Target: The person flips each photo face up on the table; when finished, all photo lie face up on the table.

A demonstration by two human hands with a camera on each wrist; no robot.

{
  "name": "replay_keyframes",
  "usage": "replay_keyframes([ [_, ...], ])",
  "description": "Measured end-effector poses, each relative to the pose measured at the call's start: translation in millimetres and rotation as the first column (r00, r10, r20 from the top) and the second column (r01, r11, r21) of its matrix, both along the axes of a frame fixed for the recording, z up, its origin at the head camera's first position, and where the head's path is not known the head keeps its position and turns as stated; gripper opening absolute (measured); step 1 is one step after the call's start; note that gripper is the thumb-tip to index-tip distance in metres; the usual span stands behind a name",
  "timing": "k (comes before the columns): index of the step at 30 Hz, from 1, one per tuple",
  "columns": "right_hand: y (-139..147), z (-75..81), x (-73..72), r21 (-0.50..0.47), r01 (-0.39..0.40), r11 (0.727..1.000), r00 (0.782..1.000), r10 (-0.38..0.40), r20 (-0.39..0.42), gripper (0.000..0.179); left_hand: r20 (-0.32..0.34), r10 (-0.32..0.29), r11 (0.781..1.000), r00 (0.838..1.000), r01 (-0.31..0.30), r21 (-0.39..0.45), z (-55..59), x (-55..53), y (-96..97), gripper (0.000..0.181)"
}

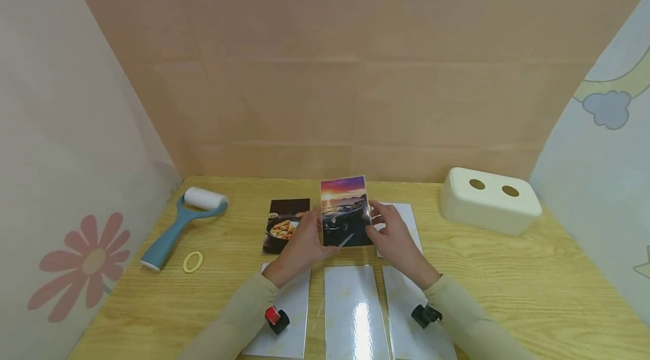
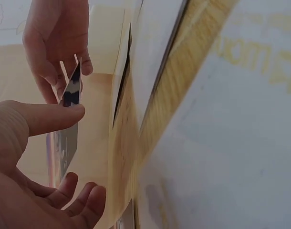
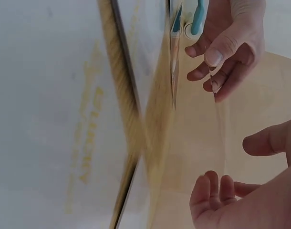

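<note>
A glossy photo print (image 1: 344, 207) of a dark car under a sunset is held up above the table in the head view. My left hand (image 1: 304, 236) pinches its lower left part, thumb in front and fingers behind. At the right edge is my right hand (image 1: 396, 233), thumb and fingers spread on either side; the right wrist view shows a gap between its thumb and the print (image 3: 221, 129), seen edge-on. Beside the left hand lies a photo of food in a pan (image 1: 279, 241). A white sheet (image 1: 408, 216) lies partly hidden behind the right hand.
Three white sheets lie along the near side, the middle one (image 1: 350, 298) reflecting light; faint yellow lettering (image 3: 90, 138) marks one. A blue-handled lint roller (image 1: 175, 230) and a pale yellow ring (image 1: 193, 262) are at left. A white box (image 1: 490, 205) with two holes stands at right.
</note>
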State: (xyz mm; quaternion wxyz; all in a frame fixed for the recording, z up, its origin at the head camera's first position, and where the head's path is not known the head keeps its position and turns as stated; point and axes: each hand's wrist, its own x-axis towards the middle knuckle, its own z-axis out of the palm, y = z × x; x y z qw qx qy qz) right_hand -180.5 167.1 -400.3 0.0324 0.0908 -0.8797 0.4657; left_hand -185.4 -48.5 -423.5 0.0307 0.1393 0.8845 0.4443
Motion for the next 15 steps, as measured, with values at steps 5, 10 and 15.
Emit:
replay_keyframes([
  [5, -1.5, -4.9, -3.1, 0.093, 0.001, 0.996, 0.999, -0.006, 0.050, 0.057, -0.027, 0.021, 0.992, 0.999, -0.024, -0.122, -4.7, -2.5, 2.2, 0.105],
  [10, -3.6, -12.8, -9.1, 0.150, -0.001, 0.989, 0.997, -0.010, 0.074, 0.059, -0.041, 0.047, 0.972, 0.998, -0.055, -0.229, -8.0, -4.6, 5.2, 0.105],
  [15, -4.5, -19.9, -14.1, 0.225, -0.001, 0.974, 0.995, -0.021, 0.094, 0.059, -0.036, 0.055, 0.951, 0.998, -0.063, -0.303, -9.9, -6.1, 8.3, 0.103],
])
